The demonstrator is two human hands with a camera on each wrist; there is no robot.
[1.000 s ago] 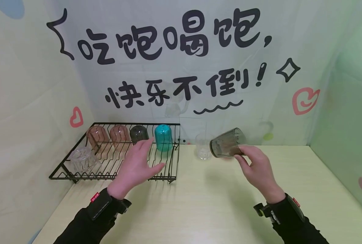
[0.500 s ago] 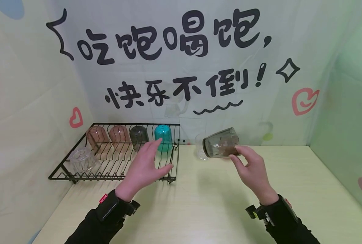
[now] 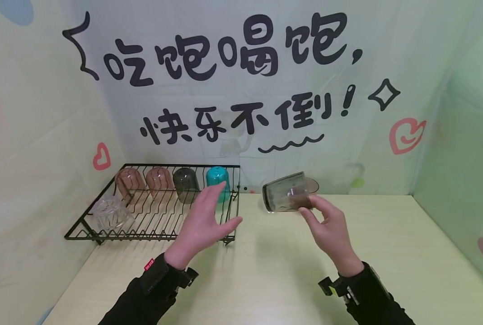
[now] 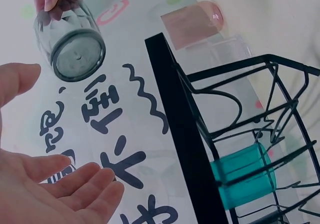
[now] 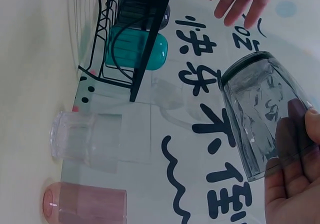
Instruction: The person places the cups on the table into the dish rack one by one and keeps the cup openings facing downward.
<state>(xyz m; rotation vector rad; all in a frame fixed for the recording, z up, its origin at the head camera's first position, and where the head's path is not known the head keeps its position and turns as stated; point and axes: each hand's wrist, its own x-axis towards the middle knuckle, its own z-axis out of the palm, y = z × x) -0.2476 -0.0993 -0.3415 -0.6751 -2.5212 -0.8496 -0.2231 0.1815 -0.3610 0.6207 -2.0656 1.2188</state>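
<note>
My right hand [image 3: 330, 228] grips a grey see-through glass [image 3: 283, 194] near its mouth and holds it above the table. The glass lies tilted almost on its side, its thick base [image 4: 79, 55] pointing toward my left hand. In the right wrist view the fingers show through the wall of the glass. My left hand [image 3: 204, 221] is spread, thumb apart from the fingers, holding nothing; in the head view it overlaps the right front part of the black wire rack [image 3: 152, 237]. A turquoise glass [image 3: 217, 176] stands upside down on the rack behind its fingertips.
Also upside down on the rack are a dark glass [image 3: 185, 184], two pink glasses [image 3: 129, 182] and, at front left, a clear glass [image 3: 111, 214]. Behind the held glass, a clear glass [image 5: 90, 139] and a pink glass [image 5: 92, 204] stand on the table near the printed backdrop.
The right hand has moved left with the grey glass, which now covers most of the clear glass behind it. The left hand has shifted right and stayed spread.
</note>
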